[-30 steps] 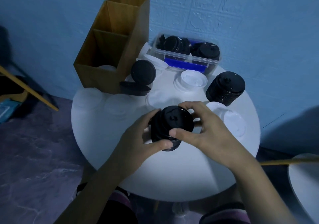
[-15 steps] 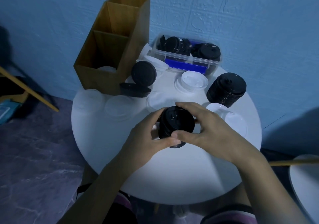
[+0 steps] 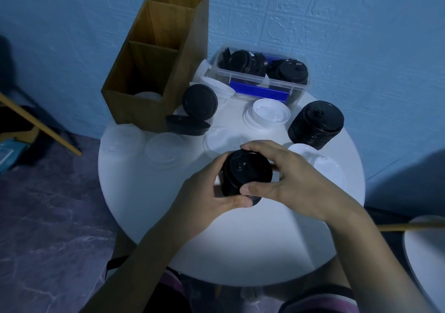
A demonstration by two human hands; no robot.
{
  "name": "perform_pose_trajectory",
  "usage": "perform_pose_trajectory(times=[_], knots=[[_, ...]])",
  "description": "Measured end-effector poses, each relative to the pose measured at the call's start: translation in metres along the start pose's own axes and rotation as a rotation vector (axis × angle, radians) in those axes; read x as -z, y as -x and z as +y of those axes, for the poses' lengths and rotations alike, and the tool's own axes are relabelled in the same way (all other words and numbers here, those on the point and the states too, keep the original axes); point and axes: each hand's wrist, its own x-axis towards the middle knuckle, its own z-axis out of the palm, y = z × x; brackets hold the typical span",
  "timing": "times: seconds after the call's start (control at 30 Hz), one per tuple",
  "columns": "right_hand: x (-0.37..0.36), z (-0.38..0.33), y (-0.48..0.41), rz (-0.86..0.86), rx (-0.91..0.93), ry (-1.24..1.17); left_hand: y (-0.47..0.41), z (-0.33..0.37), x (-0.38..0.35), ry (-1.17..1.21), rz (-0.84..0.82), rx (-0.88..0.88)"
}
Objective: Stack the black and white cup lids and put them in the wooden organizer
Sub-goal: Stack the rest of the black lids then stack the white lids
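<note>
A stack of black lids [image 3: 245, 174] is held over the round white table [image 3: 240, 245]. My left hand [image 3: 209, 199] grips its left side and bottom, thumb under the front edge. My right hand [image 3: 286, 180] curls over the top and right side. The wooden organizer [image 3: 154, 69] stands at the back left, with white lids [image 3: 147, 95] in its front compartment. A second black stack [image 3: 316, 124] sits at the right. Two loose black lids [image 3: 192, 112] lean beside the organizer. White lids [image 3: 269, 115] lie scattered on the table.
A clear plastic box [image 3: 260, 76] with black lids stands against the blue wall. More white lids [image 3: 322, 168] lie by my right hand. A wooden chair leg [image 3: 38, 124] is at the left, another white surface [image 3: 428, 252] at the lower right.
Both hands have shifted the black stack slightly right and away from me, turning it a little. My right fingers have closed further over its top.
</note>
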Motion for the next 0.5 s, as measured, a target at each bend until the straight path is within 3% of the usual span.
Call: perform_pose_trajectory(times=[0.5], knots=[[-0.0004, 0.0070, 0.0013, -0.034, -0.032, -0.095, -0.0008, -0.0010, 0.0001, -0.062, 0.022, 0.010]])
